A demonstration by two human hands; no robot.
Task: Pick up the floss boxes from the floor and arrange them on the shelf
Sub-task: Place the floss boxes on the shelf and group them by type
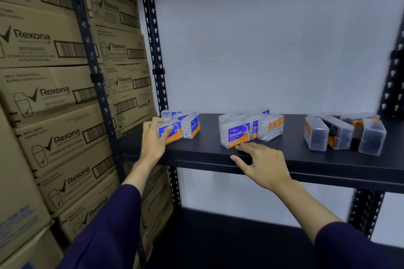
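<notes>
Clear floss boxes with blue and orange labels stand in three groups on the black shelf (306,159). My left hand (154,137) grips the front box (172,132) of the left group, thumb across its label. Beside it stands another "Round" box (192,128). The middle group has a "Smooth" box (235,132) in front. My right hand (262,162) rests on the shelf's front edge just below that box, fingers straight, one fingertip close to its base. A right group of boxes with dark contents (343,132) stands apart.
Stacked Rexona cardboard cartons (54,94) fill the rack at the left. Black perforated uprights (156,50) frame the shelf, with a white wall behind. A lower shelf (240,242) lies dark below.
</notes>
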